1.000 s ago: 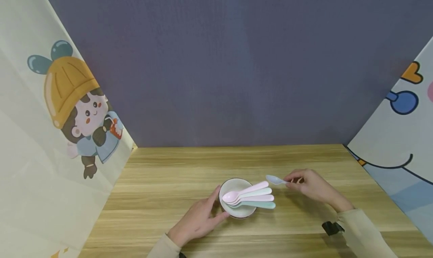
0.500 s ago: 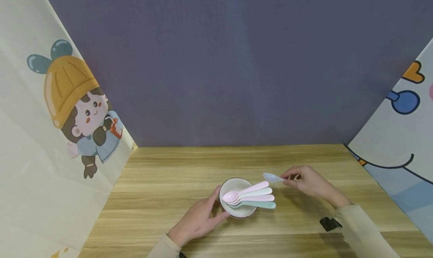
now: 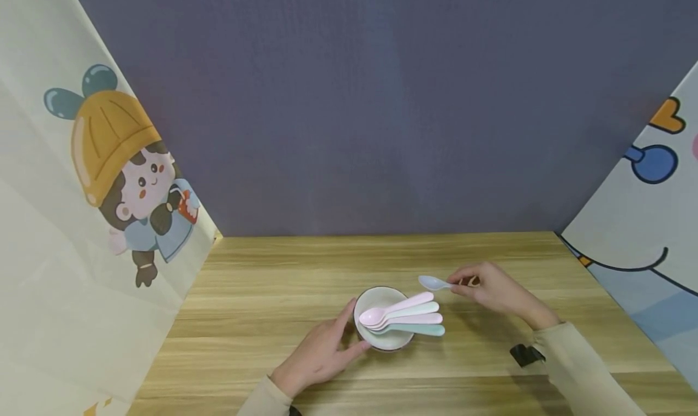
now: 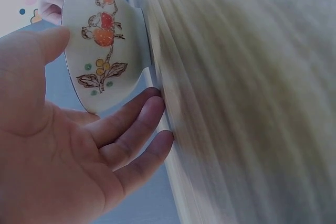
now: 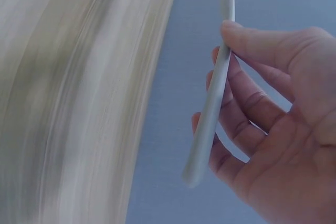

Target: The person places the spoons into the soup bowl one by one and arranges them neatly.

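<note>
A white bowl (image 3: 382,341) with a dark rim sits on the wooden table; in the left wrist view, fruit and leaves decorate the outside of this bowl (image 4: 105,45). Several spoons (image 3: 400,315), pink, white and green, lie stacked in it, their handles fanned over the right rim. My left hand (image 3: 322,352) rests against the bowl's left side, thumb and forefinger spread along it. To the right, my right hand (image 3: 491,290) pinches a pale spoon (image 3: 433,282) by its handle, bowl end pointing left. The right wrist view shows this spoon (image 5: 212,98) between thumb and fingers, above the table.
The wooden table (image 3: 262,295) meets a dark blue-grey panel (image 3: 349,131) at the back. Printed white panels stand at the left (image 3: 49,222) and right (image 3: 643,222). A black strap piece (image 3: 526,355) hangs by the right sleeve.
My right hand has moved slightly left and farther back with the pale spoon. The left hand, the bowl and the stacked spoons stay in place.
</note>
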{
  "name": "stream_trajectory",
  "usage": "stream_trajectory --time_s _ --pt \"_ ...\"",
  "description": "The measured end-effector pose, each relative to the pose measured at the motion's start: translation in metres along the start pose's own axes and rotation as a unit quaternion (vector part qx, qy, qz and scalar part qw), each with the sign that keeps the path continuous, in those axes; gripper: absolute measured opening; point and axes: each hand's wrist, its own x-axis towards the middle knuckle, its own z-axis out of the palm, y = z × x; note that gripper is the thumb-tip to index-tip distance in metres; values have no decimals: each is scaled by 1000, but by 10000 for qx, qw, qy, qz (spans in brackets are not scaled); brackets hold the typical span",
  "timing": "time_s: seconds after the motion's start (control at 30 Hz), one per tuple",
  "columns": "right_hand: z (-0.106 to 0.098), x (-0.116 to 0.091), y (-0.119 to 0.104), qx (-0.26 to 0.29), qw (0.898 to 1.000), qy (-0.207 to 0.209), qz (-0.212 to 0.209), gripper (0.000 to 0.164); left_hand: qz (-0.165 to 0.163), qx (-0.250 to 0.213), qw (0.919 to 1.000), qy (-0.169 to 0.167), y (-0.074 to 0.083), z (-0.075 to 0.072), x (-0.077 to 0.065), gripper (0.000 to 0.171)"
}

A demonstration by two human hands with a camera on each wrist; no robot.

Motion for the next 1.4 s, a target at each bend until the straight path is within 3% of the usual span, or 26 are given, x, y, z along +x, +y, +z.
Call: stream_trajectory --time_s 0.27,0.73,1.4 --pt "-2 5 -5 -224 9997 21 41 12 -37 -62 10000 -40 0 0 0 92" --pt "4 14 -14 -118 9992 84 -377 12 -2 -56 10000 -12 0 1 1 91" --pt "7 18 -20 -1 9991 -47 -412 14 -6 -29 10000 -43 0 1 2 91"
